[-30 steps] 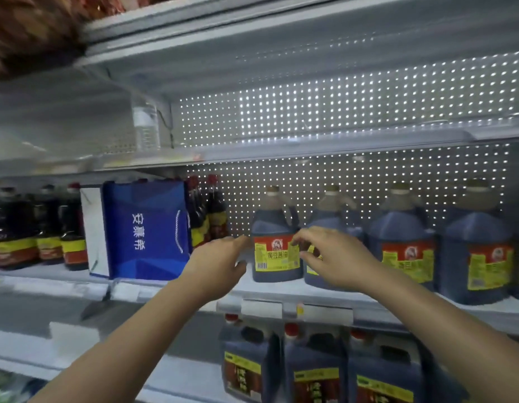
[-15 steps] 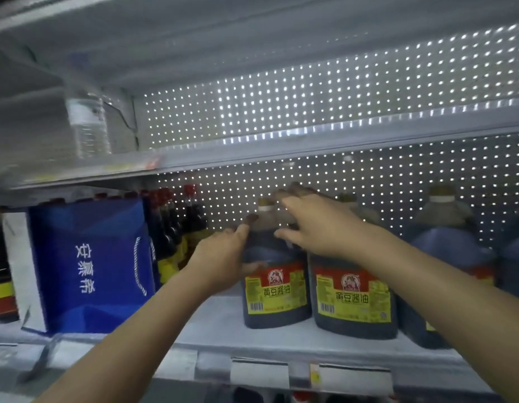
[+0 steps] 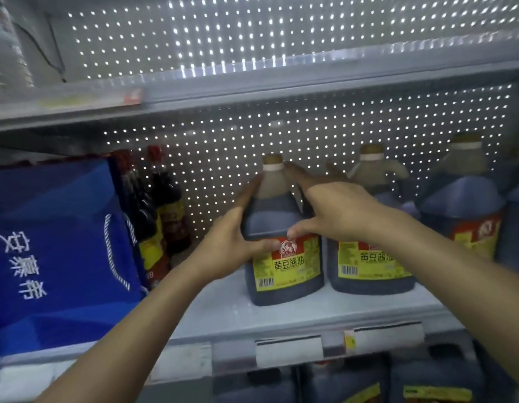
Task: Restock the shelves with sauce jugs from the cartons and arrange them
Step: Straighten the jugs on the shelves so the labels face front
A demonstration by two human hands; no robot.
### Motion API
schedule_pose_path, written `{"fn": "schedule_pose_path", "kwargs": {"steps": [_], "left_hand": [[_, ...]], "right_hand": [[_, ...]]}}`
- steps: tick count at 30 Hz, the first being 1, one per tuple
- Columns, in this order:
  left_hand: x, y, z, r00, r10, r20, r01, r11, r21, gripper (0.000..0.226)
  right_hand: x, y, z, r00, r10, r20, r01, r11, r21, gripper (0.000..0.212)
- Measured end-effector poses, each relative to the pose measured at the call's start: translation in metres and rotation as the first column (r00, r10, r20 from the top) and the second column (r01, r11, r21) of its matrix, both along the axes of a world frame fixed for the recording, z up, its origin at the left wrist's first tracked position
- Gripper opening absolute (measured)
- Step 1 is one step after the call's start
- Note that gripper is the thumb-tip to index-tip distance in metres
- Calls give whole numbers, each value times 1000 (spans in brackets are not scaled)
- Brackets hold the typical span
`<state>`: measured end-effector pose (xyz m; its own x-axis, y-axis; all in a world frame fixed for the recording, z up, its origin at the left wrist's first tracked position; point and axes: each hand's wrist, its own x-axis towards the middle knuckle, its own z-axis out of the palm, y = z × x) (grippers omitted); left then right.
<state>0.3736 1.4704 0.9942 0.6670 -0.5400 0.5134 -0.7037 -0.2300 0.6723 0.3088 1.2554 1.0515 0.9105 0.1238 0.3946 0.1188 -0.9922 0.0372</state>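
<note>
Dark plastic soy sauce jug [image 3: 281, 242] with a yellow-red label stands upright on the grey metal shelf [image 3: 296, 318], both hands around it: left hand [image 3: 232, 242] cupping its left side, right hand [image 3: 336, 210] curled over its shoulder, a matching jug [image 3: 371, 266] just beside.

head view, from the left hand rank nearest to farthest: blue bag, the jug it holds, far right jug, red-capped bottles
1. Held jug, under the left hand.
2. Red-capped bottles, just left of it.
3. Blue bag, farther left.
4. Far right jug, past the right hand.
</note>
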Motion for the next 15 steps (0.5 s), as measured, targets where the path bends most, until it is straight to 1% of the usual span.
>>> {"fn": "schedule_pose_path", "kwargs": {"steps": [2, 6, 10, 12, 15], "left_hand": [[1, 7, 0, 1000, -27, -2, 27, 1000, -9, 114], [2, 20, -4, 998, -69, -4, 69, 998, -13, 111], [-3, 30, -2, 996, -70, 51, 70, 998, 6, 112], [-2, 33, -3, 994, -96, 50, 95, 995, 12, 112], [-3, 34, -5, 995, -87, 57, 86, 996, 9, 110]], "right_hand": [[-2, 4, -6, 999, 5, 42, -6, 999, 42, 117], [-10, 12, -20, 997, 4, 78, -17, 985, 169, 113], [-25, 22, -29, 993, 44, 113, -76, 951, 300, 118], [-29, 26, -31, 993, 45, 111, -80, 940, 332, 118], [-31, 30, -33, 993, 53, 106, -89, 922, 376, 116]]}}
